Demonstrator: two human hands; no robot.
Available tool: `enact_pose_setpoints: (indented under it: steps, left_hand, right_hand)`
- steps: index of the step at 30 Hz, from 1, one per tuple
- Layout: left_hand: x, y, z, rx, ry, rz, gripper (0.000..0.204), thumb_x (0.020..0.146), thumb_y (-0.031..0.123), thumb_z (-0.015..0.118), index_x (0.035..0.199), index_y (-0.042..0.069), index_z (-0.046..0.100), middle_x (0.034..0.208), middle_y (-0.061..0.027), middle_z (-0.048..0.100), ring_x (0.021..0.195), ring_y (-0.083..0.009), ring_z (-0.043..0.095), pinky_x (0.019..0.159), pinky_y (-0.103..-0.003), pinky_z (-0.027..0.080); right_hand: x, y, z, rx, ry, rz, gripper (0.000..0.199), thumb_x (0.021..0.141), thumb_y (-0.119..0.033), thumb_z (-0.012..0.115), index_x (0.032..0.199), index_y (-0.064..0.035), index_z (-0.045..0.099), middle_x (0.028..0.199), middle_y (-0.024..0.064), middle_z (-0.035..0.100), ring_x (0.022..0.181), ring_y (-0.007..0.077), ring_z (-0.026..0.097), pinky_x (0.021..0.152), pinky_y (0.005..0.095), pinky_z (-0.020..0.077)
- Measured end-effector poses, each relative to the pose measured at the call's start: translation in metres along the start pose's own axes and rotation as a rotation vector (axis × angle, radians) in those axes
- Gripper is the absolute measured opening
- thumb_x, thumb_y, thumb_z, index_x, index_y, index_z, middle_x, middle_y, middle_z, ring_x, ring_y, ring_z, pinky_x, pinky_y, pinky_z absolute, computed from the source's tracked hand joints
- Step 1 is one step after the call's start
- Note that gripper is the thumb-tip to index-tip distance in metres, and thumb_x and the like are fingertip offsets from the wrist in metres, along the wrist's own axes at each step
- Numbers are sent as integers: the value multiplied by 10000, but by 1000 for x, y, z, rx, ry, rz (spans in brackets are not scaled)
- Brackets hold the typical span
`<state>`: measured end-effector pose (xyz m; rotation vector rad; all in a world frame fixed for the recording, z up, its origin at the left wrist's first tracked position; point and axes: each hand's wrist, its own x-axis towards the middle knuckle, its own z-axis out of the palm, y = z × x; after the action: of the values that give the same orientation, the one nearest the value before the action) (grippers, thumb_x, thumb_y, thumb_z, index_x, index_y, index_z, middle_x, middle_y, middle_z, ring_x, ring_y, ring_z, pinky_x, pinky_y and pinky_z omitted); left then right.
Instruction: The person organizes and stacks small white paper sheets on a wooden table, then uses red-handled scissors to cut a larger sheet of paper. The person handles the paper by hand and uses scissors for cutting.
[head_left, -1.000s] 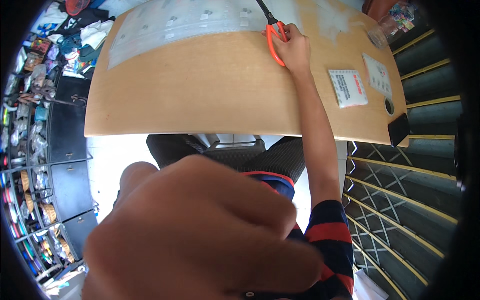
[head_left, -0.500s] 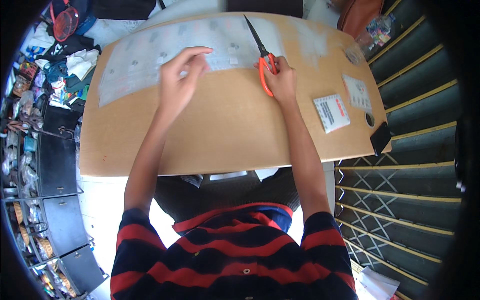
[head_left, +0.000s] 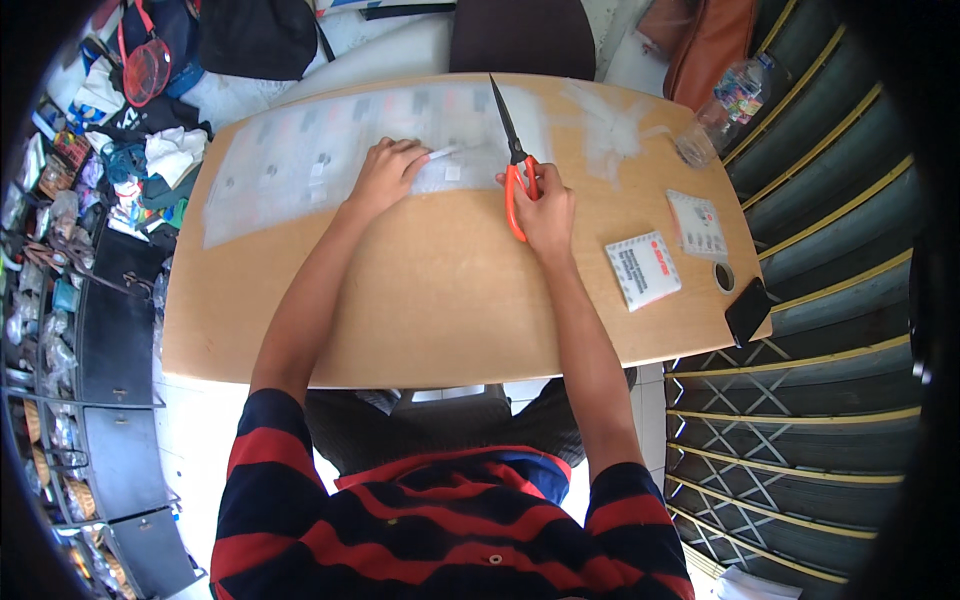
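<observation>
My right hand (head_left: 549, 213) grips a pair of scissors (head_left: 516, 150) by the orange handles. Their long dark blades are together and point away from me, over the right part of a translucent plastic sheet (head_left: 270, 190). The sheet lies flat across the far left and middle of the table and bears small printed marks and pale squares. On the sheet rests my left hand (head_left: 388, 175), its fingers bent and drawn together. A thin whitish strip (head_left: 443, 152) shows at its fingertips; whether it is a loose piece or a fold of the sheet I cannot tell.
Crumpled clear film (head_left: 610, 130) lies on the wooden table (head_left: 440, 300) at the far right, near a plastic bottle (head_left: 735, 100). Closer on the right are a white printed packet (head_left: 643, 270), a second packet (head_left: 697, 225), a tape roll (head_left: 724, 277) and a black phone (head_left: 748, 312).
My left hand has come down from above the sheet onto it. The scissors stay in my right hand, blades still pointing away. The whole view has shifted, with the table lower in the picture.
</observation>
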<state>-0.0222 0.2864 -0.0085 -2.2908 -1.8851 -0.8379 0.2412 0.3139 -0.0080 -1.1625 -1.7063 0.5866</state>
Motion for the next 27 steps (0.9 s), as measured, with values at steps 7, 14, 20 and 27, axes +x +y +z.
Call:
enact_pose_setpoints:
  steps: [7, 14, 20, 27]
  left_hand:
    - [-6, 7, 10, -20, 190, 14, 295, 850, 312, 694, 1006, 63, 707, 1049, -94, 668, 934, -317, 565, 873, -412, 442]
    - [-13, 28, 9, 87, 182, 3, 317, 834, 337, 714, 1026, 85, 713, 977, -64, 601, 948, -260, 511, 846, -406, 382]
    - [-10, 21, 11, -17, 249, -14, 165, 921, 174, 612, 990, 44, 687, 846, -108, 609, 831, -283, 557, 754, -403, 439]
    - [-5, 22, 15, -218, 331, -24, 180, 868, 176, 690, 967, 28, 662, 832, -114, 635, 771, -289, 571, 718, -411, 465]
  right_hand:
    - [0, 1, 4, 167, 67, 40, 451, 775, -355, 821, 902, 11, 590, 530, 60, 555, 428, 167, 523, 453, 303, 421]
    - [-5, -7, -5, 221, -11, 92, 400, 798, -283, 815, 923, 20, 584, 540, 50, 567, 437, 110, 485, 436, 276, 379]
    - [-9, -14, -8, 226, -31, 51, 341, 830, -198, 785, 975, 22, 569, 584, 42, 607, 466, 80, 485, 449, 254, 373]
    - [-12, -16, -8, 238, -59, 82, 335, 827, -174, 785, 995, 11, 562, 624, 48, 636, 492, 66, 477, 466, 240, 378]
